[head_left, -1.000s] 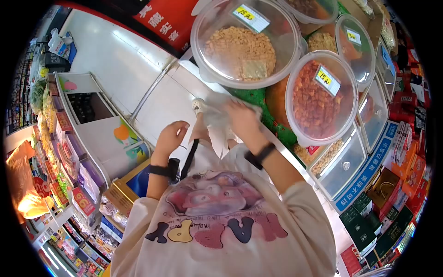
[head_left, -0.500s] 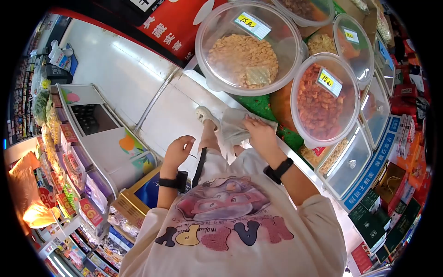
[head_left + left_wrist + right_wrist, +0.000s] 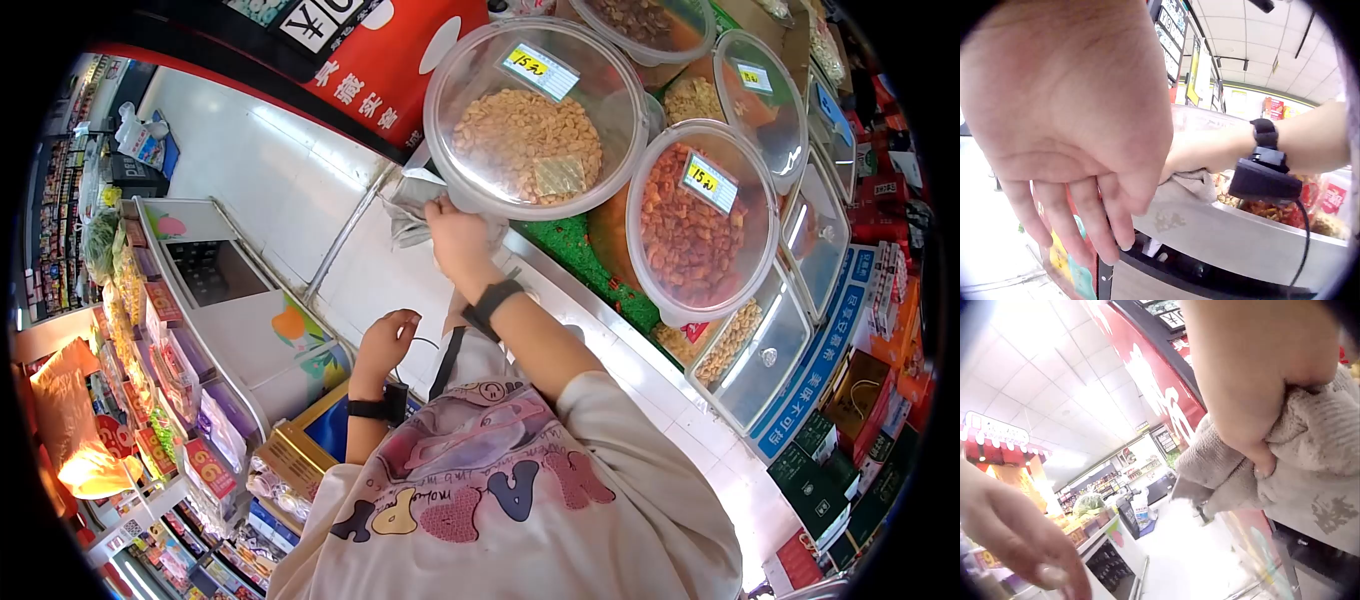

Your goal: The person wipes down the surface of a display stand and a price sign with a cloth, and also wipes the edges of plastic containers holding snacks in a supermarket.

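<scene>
My right hand (image 3: pixel 462 240) grips a crumpled grey cloth (image 3: pixel 408 212) at the counter's edge, beside a large round clear-lidded tub (image 3: pixel 470 185) of pale tan snack pieces. In the right wrist view the fingers dig into the folds of the ribbed cloth (image 3: pixel 1322 434), which lies against the counter's pale side. My left hand (image 3: pixel 384 345) hangs in front of the body over the aisle, holding nothing. Its fingers (image 3: pixel 1088 212) point downward, loosely straight, in the left wrist view.
Another round tub (image 3: pixel 690 230) holds reddish snacks, with more lidded containers behind. A red and black display (image 3: pixel 370 75) stands at the counter's far end. To the left are a white cabinet (image 3: pixel 235 335) and packed shelves; pale floor (image 3: pixel 260 160) lies between.
My right hand has moved left and forward with the cloth, from beside the green-lined counter edge to the near corner by the large tub. The left hand stays nearly in place.
</scene>
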`<action>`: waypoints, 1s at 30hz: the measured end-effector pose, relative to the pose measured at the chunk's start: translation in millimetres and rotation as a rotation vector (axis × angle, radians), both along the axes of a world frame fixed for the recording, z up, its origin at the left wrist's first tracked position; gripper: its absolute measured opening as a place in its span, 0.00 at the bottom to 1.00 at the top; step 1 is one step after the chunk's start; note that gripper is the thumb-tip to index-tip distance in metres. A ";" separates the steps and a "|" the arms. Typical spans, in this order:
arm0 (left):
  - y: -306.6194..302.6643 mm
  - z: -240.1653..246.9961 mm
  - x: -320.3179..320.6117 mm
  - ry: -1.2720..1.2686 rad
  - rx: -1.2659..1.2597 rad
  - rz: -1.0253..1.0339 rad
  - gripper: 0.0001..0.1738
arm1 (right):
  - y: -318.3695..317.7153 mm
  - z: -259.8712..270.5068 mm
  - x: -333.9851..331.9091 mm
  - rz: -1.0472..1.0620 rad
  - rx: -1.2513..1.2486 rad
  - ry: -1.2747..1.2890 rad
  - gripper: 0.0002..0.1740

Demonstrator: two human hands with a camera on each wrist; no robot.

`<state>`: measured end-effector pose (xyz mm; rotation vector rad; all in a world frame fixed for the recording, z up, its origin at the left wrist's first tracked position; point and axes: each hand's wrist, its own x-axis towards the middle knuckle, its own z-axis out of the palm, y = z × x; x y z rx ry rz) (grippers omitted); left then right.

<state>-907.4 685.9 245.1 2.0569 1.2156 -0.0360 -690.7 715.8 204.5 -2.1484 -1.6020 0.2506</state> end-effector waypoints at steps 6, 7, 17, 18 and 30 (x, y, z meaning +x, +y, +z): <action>-6.4 -7.8 -7.6 -0.023 -0.010 0.031 0.14 | -64.5 -11.9 24.9 0.003 0.191 -0.024 0.10; -7.6 -10.3 -9.0 -0.027 -0.026 0.036 0.14 | -67.6 -11.9 27.2 0.027 0.180 -0.055 0.10; -33.6 41.7 -198.6 0.081 -0.039 0.466 0.16 | 54.2 -18.3 -7.6 0.127 0.150 -0.052 0.10; -39.5 61.6 -235.6 0.127 0.037 0.462 0.15 | 56.7 -12.2 -8.5 0.111 0.122 -0.042 0.10; -50.0 273.4 -320.0 0.605 0.603 0.467 0.13 | -88.6 4.2 32.5 0.044 -0.205 0.075 0.23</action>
